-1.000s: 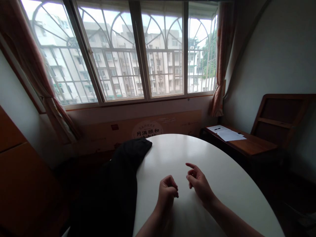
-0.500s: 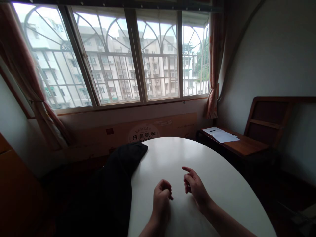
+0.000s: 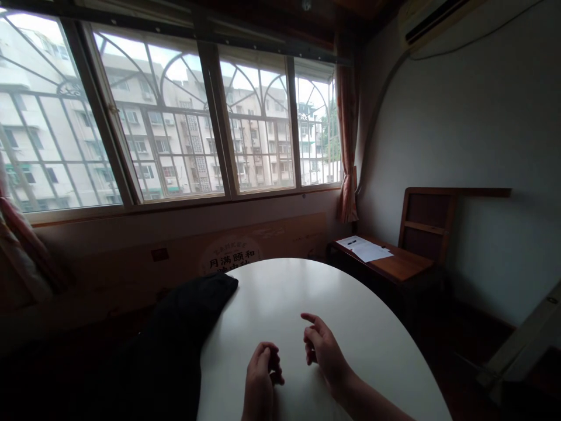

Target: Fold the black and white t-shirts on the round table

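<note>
My left hand (image 3: 259, 374) rests over the near part of a white round-ended table (image 3: 280, 298). Its fingers are loosely curled with gaps between them, and I see nothing held. To its right and slightly farther out is my right hand (image 3: 325, 349), index finger stretched forward and the other fingers bent inward, also without anything in it. The hands are apart from each other, palms facing inward. A black cloth, perhaps a garment (image 3: 193, 304), drapes over the table's left edge, away from both hands.
Behind the table, a long printed cardboard panel (image 3: 284, 234) leans under the barred windows (image 3: 258, 134). To the right stands a low wooden table (image 3: 409, 266) with white papers (image 3: 370, 251) and a pen. A wooden frame (image 3: 427, 219) rises behind it. A curtain (image 3: 348, 146) hangs beside the windows.
The view has turned right and tilted up, so the scene sits farther left and lower. My left fingers look a little looser; the right hand keeps its pointing shape.
</note>
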Action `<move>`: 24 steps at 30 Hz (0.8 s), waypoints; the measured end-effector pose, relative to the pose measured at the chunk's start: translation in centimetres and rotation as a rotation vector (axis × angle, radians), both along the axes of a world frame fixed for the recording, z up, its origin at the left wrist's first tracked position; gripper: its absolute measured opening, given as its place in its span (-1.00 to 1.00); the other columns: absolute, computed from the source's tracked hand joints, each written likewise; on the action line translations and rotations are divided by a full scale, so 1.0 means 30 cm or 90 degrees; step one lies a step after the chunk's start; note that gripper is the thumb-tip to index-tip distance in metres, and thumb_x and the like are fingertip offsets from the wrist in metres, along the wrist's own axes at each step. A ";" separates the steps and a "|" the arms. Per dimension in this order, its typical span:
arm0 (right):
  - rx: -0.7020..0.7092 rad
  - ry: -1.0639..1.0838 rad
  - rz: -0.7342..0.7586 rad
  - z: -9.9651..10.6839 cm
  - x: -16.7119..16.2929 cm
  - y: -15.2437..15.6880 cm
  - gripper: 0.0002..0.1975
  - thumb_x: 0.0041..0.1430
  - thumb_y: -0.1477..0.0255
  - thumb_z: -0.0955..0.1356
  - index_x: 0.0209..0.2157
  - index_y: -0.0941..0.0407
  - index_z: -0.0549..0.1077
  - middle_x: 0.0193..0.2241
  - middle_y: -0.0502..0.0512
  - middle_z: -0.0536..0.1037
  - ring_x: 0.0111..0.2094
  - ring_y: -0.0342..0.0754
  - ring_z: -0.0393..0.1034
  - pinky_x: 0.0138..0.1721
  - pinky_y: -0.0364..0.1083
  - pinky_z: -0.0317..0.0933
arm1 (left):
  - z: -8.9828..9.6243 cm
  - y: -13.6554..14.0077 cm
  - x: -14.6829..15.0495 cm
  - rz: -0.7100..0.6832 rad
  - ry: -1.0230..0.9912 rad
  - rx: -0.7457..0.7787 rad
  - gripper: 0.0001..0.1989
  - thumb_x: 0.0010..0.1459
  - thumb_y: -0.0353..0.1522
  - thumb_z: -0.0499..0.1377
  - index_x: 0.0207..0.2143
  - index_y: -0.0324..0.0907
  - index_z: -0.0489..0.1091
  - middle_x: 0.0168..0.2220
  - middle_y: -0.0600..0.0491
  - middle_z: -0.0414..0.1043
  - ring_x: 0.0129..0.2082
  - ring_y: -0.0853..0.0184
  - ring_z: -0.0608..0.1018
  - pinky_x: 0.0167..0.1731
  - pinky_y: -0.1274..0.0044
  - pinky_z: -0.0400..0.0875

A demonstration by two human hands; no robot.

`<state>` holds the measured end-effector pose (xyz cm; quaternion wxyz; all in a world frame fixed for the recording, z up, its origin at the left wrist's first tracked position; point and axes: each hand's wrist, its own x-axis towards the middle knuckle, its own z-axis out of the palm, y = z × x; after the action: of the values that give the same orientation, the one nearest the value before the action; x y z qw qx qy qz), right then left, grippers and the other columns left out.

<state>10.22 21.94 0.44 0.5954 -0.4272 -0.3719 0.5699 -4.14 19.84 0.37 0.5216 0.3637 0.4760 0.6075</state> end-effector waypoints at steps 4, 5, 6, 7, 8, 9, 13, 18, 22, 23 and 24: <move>0.008 -0.012 -0.005 0.003 0.001 0.000 -0.30 -0.14 0.23 0.33 0.09 0.20 0.33 -0.47 -0.11 0.30 -0.60 -0.24 0.15 -0.63 -0.19 0.06 | -0.010 0.000 0.000 -0.015 0.017 0.012 -0.73 -0.11 -0.12 0.22 -0.50 -0.14 0.36 -0.61 0.16 0.24 -0.60 0.40 0.27 -0.62 0.56 0.20; 0.010 -0.014 -0.006 0.004 0.002 0.000 -0.30 -0.14 0.23 0.33 0.09 0.20 0.33 -0.47 -0.11 0.30 -0.60 -0.24 0.15 -0.63 -0.19 0.06 | -0.012 -0.001 0.001 -0.015 0.020 0.012 -0.73 -0.11 -0.12 0.22 -0.51 -0.14 0.36 -0.61 0.16 0.24 -0.60 0.40 0.27 -0.62 0.56 0.20; 0.012 -0.016 -0.007 0.006 0.003 -0.001 -0.30 -0.14 0.24 0.33 0.08 0.21 0.33 -0.47 -0.11 0.30 -0.60 -0.24 0.15 -0.63 -0.19 0.06 | -0.012 -0.002 0.002 -0.014 0.019 0.013 -0.73 -0.11 -0.13 0.22 -0.51 -0.14 0.36 -0.61 0.16 0.23 -0.60 0.40 0.27 -0.62 0.56 0.21; 0.014 -0.017 -0.007 0.008 0.004 -0.002 -0.31 -0.15 0.24 0.33 0.08 0.21 0.33 -0.47 -0.11 0.30 -0.60 -0.24 0.15 -0.63 -0.19 0.07 | -0.011 -0.004 0.003 -0.011 0.017 0.015 -0.74 -0.11 -0.13 0.22 -0.51 -0.14 0.36 -0.61 0.16 0.23 -0.59 0.40 0.27 -0.62 0.56 0.21; 0.017 -0.018 -0.007 0.010 0.006 -0.004 -0.31 -0.15 0.24 0.33 0.08 0.21 0.33 -0.48 -0.11 0.30 -0.60 -0.24 0.14 -0.63 -0.18 0.07 | -0.010 -0.006 0.005 -0.008 0.013 0.018 -0.74 -0.10 -0.14 0.22 -0.51 -0.15 0.36 -0.61 0.16 0.23 -0.59 0.40 0.27 -0.63 0.56 0.21; 0.018 -0.019 -0.006 0.012 0.007 -0.006 -0.31 -0.14 0.24 0.33 0.08 0.21 0.33 -0.48 -0.11 0.30 -0.60 -0.23 0.14 -0.62 -0.18 0.08 | -0.007 -0.007 0.007 -0.005 0.010 0.023 -0.75 -0.09 -0.15 0.21 -0.51 -0.15 0.36 -0.61 0.16 0.23 -0.59 0.40 0.27 -0.63 0.56 0.21; 0.018 -0.015 -0.004 0.018 0.011 -0.014 -0.31 -0.15 0.25 0.34 0.07 0.22 0.33 -0.49 -0.12 0.30 -0.61 -0.24 0.13 -0.63 -0.18 0.08 | 0.008 -0.015 0.012 -0.004 0.016 0.033 -0.76 -0.08 -0.16 0.21 -0.51 -0.15 0.37 -0.60 0.14 0.25 -0.60 0.40 0.27 -0.63 0.55 0.23; 0.018 -0.003 -0.004 0.021 0.013 -0.022 -0.34 -0.10 0.26 0.38 0.08 0.21 0.35 -0.48 -0.11 0.30 -0.59 -0.24 0.15 -0.62 -0.19 0.10 | 0.021 -0.023 0.013 -0.008 0.035 0.039 -0.76 -0.08 -0.16 0.21 -0.52 -0.15 0.36 -0.63 0.15 0.24 -0.62 0.40 0.27 -0.64 0.56 0.23; 0.014 -0.006 0.005 0.016 0.017 -0.025 -0.34 -0.05 0.24 0.38 0.10 0.19 0.34 -0.48 -0.10 0.31 -0.58 -0.23 0.15 -0.60 -0.19 0.11 | 0.015 -0.019 0.016 -0.006 0.033 0.041 -0.76 -0.06 -0.17 0.19 -0.51 -0.16 0.36 -0.63 0.16 0.23 -0.63 0.41 0.27 -0.64 0.57 0.22; 0.011 -0.009 0.005 0.015 0.018 -0.025 -0.34 -0.04 0.23 0.37 0.11 0.19 0.34 -0.47 -0.10 0.31 -0.57 -0.23 0.15 -0.60 -0.19 0.12 | 0.010 -0.017 0.017 -0.007 0.031 0.040 -0.76 -0.06 -0.17 0.19 -0.51 -0.16 0.36 -0.63 0.16 0.23 -0.63 0.42 0.26 -0.65 0.58 0.21; 0.007 -0.012 0.004 0.014 0.019 -0.025 -0.34 -0.04 0.23 0.37 0.11 0.19 0.34 -0.47 -0.10 0.31 -0.57 -0.23 0.16 -0.60 -0.19 0.12 | 0.004 -0.014 0.017 -0.009 0.029 0.040 -0.76 -0.05 -0.17 0.19 -0.50 -0.16 0.35 -0.64 0.17 0.22 -0.63 0.43 0.26 -0.65 0.58 0.20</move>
<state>10.79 21.20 0.87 0.5922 -0.4278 -0.3822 0.5658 -3.62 19.41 0.50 0.5033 0.3965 0.4660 0.6102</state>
